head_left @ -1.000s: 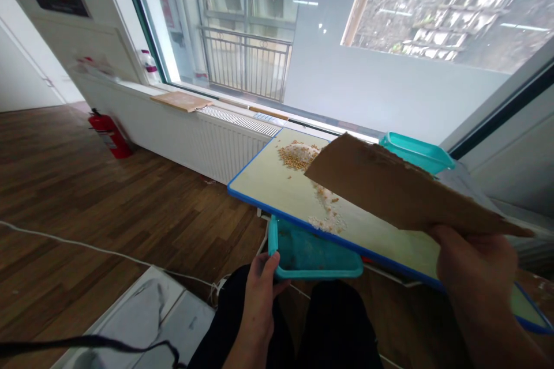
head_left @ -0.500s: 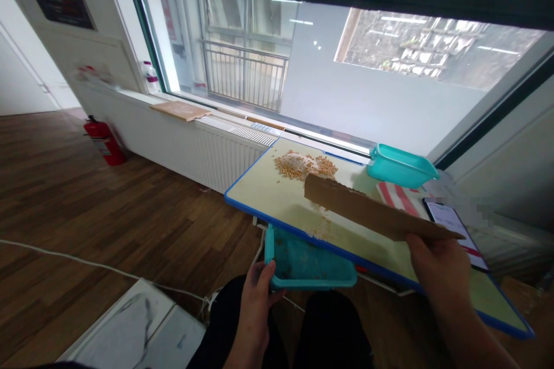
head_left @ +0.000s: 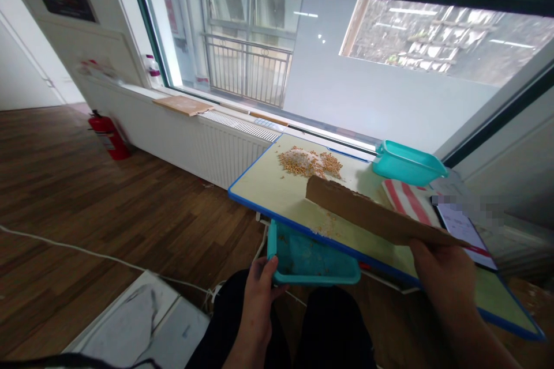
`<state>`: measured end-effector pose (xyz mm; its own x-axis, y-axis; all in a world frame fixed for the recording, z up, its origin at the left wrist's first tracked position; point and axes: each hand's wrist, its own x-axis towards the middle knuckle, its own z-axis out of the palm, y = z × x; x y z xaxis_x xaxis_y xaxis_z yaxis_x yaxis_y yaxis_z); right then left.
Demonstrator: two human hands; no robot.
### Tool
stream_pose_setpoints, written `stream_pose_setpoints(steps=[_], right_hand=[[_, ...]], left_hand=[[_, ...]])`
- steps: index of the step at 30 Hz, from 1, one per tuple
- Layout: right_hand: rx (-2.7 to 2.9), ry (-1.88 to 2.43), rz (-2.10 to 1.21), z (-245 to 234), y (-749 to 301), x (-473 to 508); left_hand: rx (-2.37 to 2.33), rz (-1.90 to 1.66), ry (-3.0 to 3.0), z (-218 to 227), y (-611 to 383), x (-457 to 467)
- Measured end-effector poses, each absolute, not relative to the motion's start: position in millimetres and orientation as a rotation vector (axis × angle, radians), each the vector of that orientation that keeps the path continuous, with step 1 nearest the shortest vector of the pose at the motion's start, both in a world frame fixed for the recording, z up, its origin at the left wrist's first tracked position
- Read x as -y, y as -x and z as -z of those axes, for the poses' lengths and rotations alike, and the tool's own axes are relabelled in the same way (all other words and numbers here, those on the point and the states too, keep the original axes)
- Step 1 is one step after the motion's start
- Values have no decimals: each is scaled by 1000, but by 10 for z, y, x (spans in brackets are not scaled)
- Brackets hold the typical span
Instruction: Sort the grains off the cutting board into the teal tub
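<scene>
My left hand (head_left: 261, 282) is closed on the left end of a teal plastic tray (head_left: 318, 279), held just under the table's near edge above my knees. My right hand (head_left: 445, 277) grips the right end of a long strip of brown cardboard (head_left: 367, 210), which stands on its edge, slanting across the table (head_left: 259, 184). A few pale grains (head_left: 326, 225) lie between the cardboard's left end and the table edge over the tray. Farther back sits a pile of orange-yellow kernels mixed with white grains (head_left: 307, 161). Small dark bits show on the tray's bottom.
A second teal tray (head_left: 409, 162) stands at the table's back right. Beside it are a red-and-white striped cloth (head_left: 409, 202) and a tablet-like device (head_left: 461, 225). A radiator (head_left: 234, 153) runs under the window. A fire extinguisher (head_left: 109, 135) and a white cable (head_left: 108, 259) are at left.
The cardboard's left end has shifted slightly toward the table's near edge, and the loose grains lie nearer that edge. Both hands keep their hold. The whole view has shifted a little.
</scene>
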<state>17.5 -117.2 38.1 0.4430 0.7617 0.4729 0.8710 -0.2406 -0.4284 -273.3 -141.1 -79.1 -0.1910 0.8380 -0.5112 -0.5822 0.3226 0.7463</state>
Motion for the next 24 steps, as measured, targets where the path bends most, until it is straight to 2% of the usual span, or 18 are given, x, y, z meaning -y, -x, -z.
stream_pose_setpoints(steps=[17, 24], right_hand=[[1403, 1887, 259, -434, 201, 1531], [1431, 1956, 240, -462, 324, 1636]], left_hand=[[-1178, -1332, -275, 718, 2631, 1506], [-1151, -1306, -262, 697, 2671, 1507]])
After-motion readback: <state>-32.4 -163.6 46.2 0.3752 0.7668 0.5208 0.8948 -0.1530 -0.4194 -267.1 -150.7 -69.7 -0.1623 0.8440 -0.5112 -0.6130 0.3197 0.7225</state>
